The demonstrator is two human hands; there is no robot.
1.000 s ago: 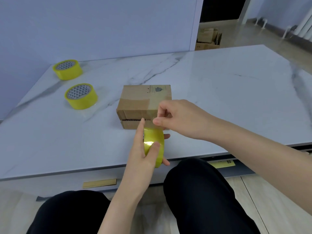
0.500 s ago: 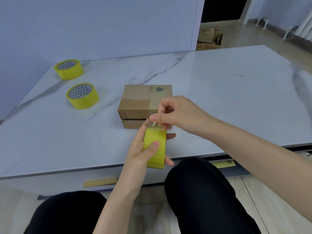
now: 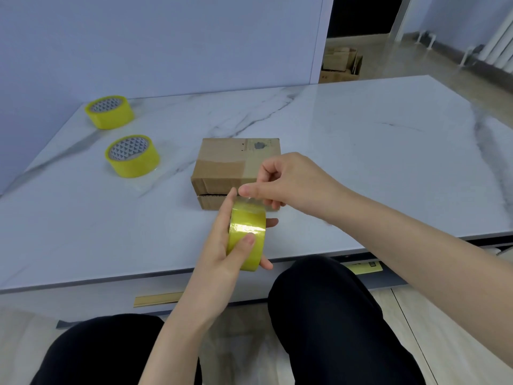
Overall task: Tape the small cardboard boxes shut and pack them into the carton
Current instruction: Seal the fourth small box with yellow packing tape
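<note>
"Yellow roll point(image 3: 246, 237) first. Who has it?"

"The left hand point(image 3: 222, 251), just over the counter's point(image 3: 361, 162) near edge. The thumb presses the outer band, the forefinger lies straight along the left side, and the other fingers point(image 3: 271, 222) curl round the far side. The roll stands on edge with its hole facing sideways."

"And the right hand point(image 3: 288, 182)?"

"It's right behind the roll. Thumb and forefinger are pressed together on the tape end point(image 3: 251, 200) at the roll's top, and the rest are curled."

"Where's the box point(image 3: 236, 168) from there?"

"Just beyond both hands, on the counter, its long axis running left to right. A dark, untaped seam runs the same way across its near face. The right hand is the nearer one and overlaps the box's near right corner — whether it touches, I can't tell."

"So the next move?"

"I'd guess it's to draw the strip away from the roll toward that seam. The box lies straight ahead of the pinch, so it's a short reach."

"Containers?"

"The box is closed on top with old brown tape, so I can't see inside. Cartons point(image 3: 340, 65) sit on the floor well past the counter — contents unclear. One spare roll point(image 3: 132, 156) and a farther roll point(image 3: 109, 112) lie flat at far left."
</note>
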